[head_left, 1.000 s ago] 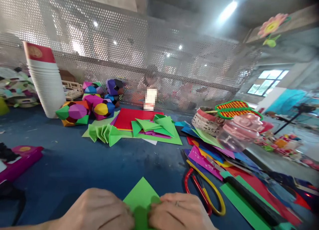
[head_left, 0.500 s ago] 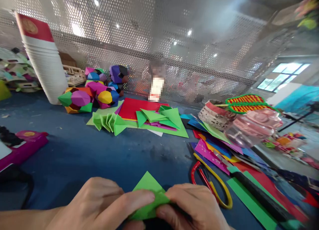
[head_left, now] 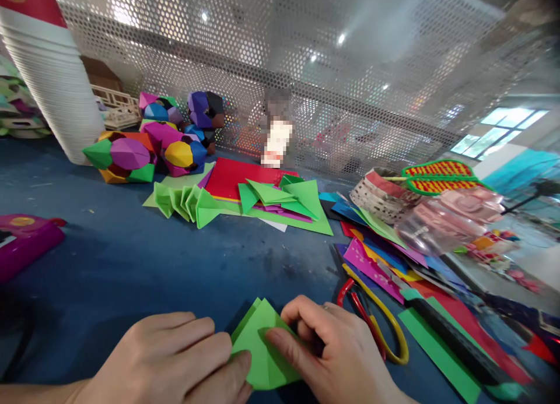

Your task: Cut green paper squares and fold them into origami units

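A folded piece of green paper (head_left: 261, 348) is held between my two hands at the near edge of the view, its pointed tip facing away from me. My left hand (head_left: 175, 357) grips the paper's left side, thumb on top and the other fingers curled. On the right side, my right hand (head_left: 332, 348) pinches it, the thumb lying across the upper face. Scissors with red and yellow handles (head_left: 387, 328) rest just right of my right hand. Beyond, a row of folded green paper pieces (head_left: 186, 203) and a loose heap of green folded pieces (head_left: 280, 199) lie on the blue table.
Faceted paper balls (head_left: 126, 156) and a tall stack of white paper cups (head_left: 61, 89) stand at the back left. A purple tool (head_left: 28, 243) lies left. Rightward are coloured sheets (head_left: 376, 276), a black-handled cutter (head_left: 459, 340), a basket (head_left: 380, 194) and a clear pink container (head_left: 441, 223).
My right thumb has moved onto the paper's face and my left thumb has drawn back toward its left edge. More of the folded paper shows. The view has shifted slightly.
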Tool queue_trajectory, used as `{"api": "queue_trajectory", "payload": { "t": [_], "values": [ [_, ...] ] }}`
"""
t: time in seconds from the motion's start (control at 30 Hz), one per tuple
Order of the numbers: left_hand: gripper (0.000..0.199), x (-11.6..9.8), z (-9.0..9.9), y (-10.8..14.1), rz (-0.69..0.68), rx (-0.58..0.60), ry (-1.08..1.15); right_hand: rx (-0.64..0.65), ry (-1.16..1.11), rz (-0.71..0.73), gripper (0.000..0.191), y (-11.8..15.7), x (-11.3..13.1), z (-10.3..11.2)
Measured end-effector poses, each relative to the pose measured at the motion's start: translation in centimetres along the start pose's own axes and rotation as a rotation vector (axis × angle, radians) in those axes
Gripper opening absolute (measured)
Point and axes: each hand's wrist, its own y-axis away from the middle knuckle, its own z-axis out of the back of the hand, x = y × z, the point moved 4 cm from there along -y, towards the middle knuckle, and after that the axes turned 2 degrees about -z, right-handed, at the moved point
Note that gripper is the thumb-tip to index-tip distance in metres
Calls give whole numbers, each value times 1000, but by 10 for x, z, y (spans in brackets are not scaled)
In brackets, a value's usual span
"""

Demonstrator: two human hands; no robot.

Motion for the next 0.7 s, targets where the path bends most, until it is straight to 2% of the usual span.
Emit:
{"api": "queue_trajectory", "payload": {
  "t": [0.1,0.23,0.37,0.5,0.6,0.7],
  "values": [
    [17,0,-3,2,-57,19,-17,4,9,-4,38,-1,0,-2],
    [17,2,-6,6,-47,22,-55,28,20,-27,34,-1,-2,-4],
    [22,2,-8,2,-34,-10,-14,57,9,-58,28,-1,-6,-6],
    [31,4,-8,-4,0,10,84,73,-4,-68,27,-2,-8,-6],
    [26,0,-9,-2,-66,64,165,80,-17,-64,26,-2,-6,-5],
    [24,-2,-12,7,-10,66,131,79,-40,-55,27,-1,-4,-4]
  ]
}}
